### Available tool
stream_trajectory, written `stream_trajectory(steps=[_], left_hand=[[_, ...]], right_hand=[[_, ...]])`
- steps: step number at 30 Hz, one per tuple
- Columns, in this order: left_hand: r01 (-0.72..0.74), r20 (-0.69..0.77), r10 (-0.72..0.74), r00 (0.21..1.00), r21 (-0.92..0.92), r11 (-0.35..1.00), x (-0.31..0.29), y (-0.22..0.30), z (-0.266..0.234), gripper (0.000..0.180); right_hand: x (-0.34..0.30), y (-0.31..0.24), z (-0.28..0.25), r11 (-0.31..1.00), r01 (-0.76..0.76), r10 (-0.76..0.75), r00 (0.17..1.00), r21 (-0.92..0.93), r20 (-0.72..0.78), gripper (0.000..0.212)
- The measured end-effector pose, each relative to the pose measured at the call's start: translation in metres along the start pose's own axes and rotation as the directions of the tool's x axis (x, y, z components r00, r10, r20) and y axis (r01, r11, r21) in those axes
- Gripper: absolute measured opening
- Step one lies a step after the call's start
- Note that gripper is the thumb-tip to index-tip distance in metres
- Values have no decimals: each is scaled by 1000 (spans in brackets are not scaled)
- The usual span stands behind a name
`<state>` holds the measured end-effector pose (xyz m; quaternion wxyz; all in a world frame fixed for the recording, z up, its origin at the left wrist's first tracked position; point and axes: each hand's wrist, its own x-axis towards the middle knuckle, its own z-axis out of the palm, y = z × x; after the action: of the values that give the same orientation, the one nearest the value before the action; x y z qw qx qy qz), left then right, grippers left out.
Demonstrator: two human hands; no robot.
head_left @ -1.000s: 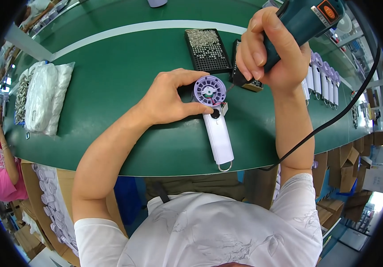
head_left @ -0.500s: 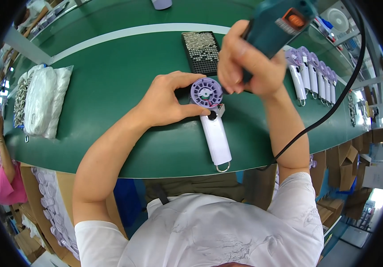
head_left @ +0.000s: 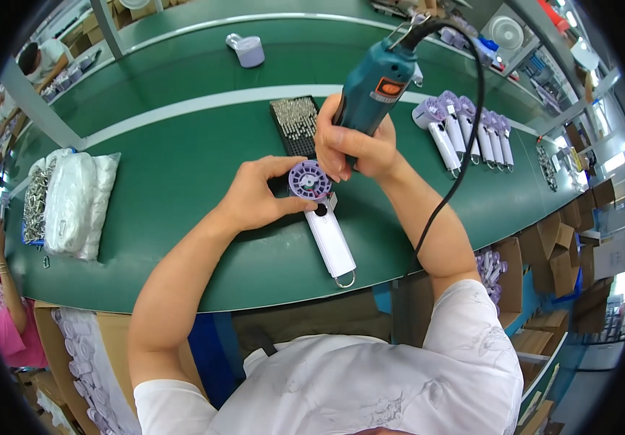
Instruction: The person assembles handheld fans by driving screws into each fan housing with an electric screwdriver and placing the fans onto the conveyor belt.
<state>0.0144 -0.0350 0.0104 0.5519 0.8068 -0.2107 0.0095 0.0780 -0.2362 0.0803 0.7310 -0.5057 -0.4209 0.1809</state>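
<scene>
A small handheld fan with a purple round head (head_left: 310,180) and a white handle (head_left: 330,243) lies on the green table, its loop toward me. My left hand (head_left: 254,194) is closed around the fan head, thumb by the black button and fingers at the far rim. In my right hand (head_left: 359,147) is a teal electric screwdriver (head_left: 375,85), tilted, its top leaning away to the right. Its lower end is hidden behind my fingers, so I cannot tell whether the tip touches the fan. Just beyond the hands sits a black tray (head_left: 294,123) holding rows of small screws.
Several similar fans (head_left: 472,134) lie in a row at right. Plastic bags (head_left: 73,206) and a blue tray of metal clips (head_left: 34,210) stand at left. A purple-white part (head_left: 248,51) lies on the far belt. The screwdriver's black cable (head_left: 465,145) loops past my right forearm.
My right hand has brought the screwdriver closer to the fan head and turned it more upright. My left hand keeps its hold on the fan. The whole view has shifted.
</scene>
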Motion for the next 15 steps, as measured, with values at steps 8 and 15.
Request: stream_trajectory(steps=[8, 15], left_hand=[[-95, -53, 102, 993, 124, 988, -4, -9, 1, 64], [-250, -78, 267, 961, 177, 952, -7, -12, 21, 66]], right_hand=[[-27, -66, 20, 997, 27, -31, 998, -67, -49, 20], [-109, -42, 77, 84, -141, 62, 989, -986, -136, 53]])
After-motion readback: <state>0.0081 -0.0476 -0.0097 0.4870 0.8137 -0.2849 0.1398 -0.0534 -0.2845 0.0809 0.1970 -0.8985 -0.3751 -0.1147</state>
